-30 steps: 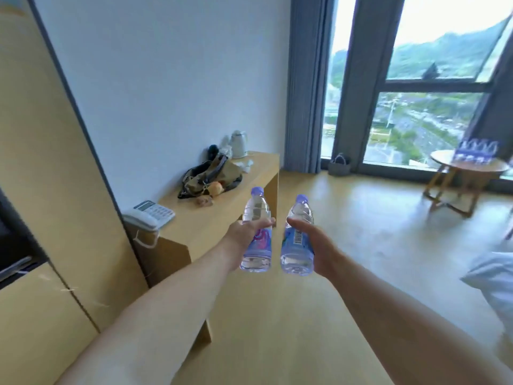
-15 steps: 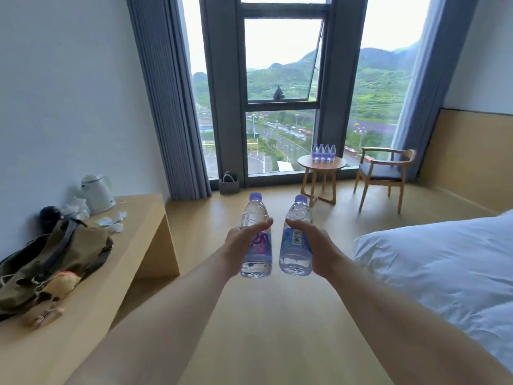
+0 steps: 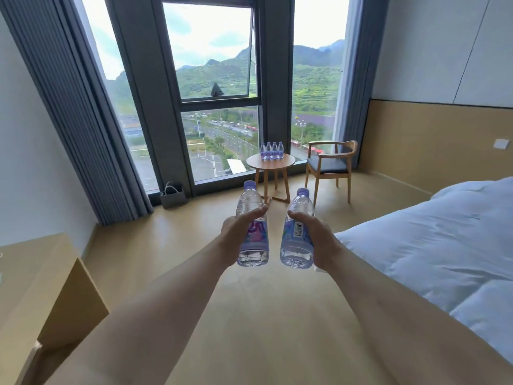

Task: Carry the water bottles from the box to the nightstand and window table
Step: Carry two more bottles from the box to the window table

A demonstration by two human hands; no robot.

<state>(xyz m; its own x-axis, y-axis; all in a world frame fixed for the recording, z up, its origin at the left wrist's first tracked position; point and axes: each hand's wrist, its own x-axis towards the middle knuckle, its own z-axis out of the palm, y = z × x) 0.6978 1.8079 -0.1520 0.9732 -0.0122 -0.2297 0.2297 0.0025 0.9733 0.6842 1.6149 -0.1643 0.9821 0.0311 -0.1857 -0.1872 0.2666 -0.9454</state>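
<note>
Left hand (image 3: 236, 237): wrapped round one water bottle (image 3: 252, 226), upright. Right hand (image 3: 316, 240): wrapped round second bottle (image 3: 296, 232), upright. Round window table (image 3: 255, 163): well ahead, four bottles (image 3: 271, 150) at its back edge. Advice: carry level, set down on bare front

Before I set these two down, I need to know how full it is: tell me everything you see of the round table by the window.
The round table stands at the window, its pale wooden top on slim wooden legs. Four small bottles with purple caps stand upright in a row near its far edge; the near part is bare. A wooden armchair stands beside it, apart.
</note>
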